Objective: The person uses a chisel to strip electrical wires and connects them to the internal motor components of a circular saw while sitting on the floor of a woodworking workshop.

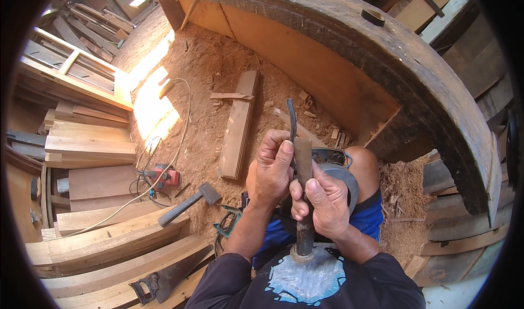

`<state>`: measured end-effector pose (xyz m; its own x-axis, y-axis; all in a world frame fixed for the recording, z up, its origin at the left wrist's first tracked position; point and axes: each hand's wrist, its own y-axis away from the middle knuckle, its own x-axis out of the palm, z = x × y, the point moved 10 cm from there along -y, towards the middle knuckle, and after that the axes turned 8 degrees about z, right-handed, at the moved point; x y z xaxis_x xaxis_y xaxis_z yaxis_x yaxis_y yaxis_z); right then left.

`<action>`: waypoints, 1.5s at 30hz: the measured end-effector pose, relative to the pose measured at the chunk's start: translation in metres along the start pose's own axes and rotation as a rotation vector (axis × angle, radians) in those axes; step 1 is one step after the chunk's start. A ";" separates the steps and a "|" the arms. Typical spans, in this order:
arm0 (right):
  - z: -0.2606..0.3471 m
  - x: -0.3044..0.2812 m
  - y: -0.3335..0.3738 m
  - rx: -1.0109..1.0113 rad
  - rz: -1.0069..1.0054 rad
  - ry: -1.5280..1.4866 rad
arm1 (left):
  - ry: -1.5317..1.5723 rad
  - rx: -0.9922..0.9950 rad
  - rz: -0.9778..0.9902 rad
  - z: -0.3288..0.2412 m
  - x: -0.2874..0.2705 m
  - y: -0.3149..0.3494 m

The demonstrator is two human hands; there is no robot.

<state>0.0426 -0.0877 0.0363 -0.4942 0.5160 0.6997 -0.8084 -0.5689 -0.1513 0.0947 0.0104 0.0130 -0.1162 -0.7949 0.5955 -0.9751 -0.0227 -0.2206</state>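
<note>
My left hand pinches a thin dark metal bar with a bent tip, which stands up beside a chisel-like tool. My right hand is closed round that chisel-like tool, which has a flat brownish upper part. Its dark handle points toward my chest and ends in a frayed butt. The bar and the tool lie close together; whether they touch, I cannot tell. Behind my right hand a grey rounded object shows between my legs, partly hidden.
A mallet, a red corded power tool and a plank lie on the sawdust-covered floor. A handsaw rests on stacked boards at left. A large curved wooden piece arches across the far right.
</note>
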 end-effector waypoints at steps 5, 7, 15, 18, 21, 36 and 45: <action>0.002 0.000 -0.002 -0.019 -0.008 -0.027 | -0.029 0.064 0.079 -0.005 0.004 -0.002; 0.002 -0.001 -0.002 -0.014 -0.010 -0.057 | -0.058 0.078 0.056 -0.005 0.004 -0.004; 0.117 -0.022 -0.008 -0.396 -0.227 0.047 | -0.218 0.063 0.074 -0.003 -0.007 0.017; 0.098 -0.014 -0.014 -0.139 -0.167 0.256 | -0.140 0.079 0.022 -0.014 0.003 0.009; 0.079 -0.021 -0.023 0.020 -0.184 0.459 | -0.164 0.125 -0.007 -0.018 -0.007 0.005; 0.050 -0.025 -0.047 0.071 -0.011 0.934 | -0.372 -0.125 0.037 -0.013 -0.015 0.005; 0.044 -0.036 -0.044 0.187 -0.008 0.625 | -0.978 0.247 0.213 -0.047 0.013 -0.004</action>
<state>0.1105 -0.1092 0.0484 -0.6268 0.7639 0.1535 -0.7714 -0.6361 0.0154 0.0883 0.0284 0.0579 0.0301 -0.9403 -0.3391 -0.8732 0.1403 -0.4667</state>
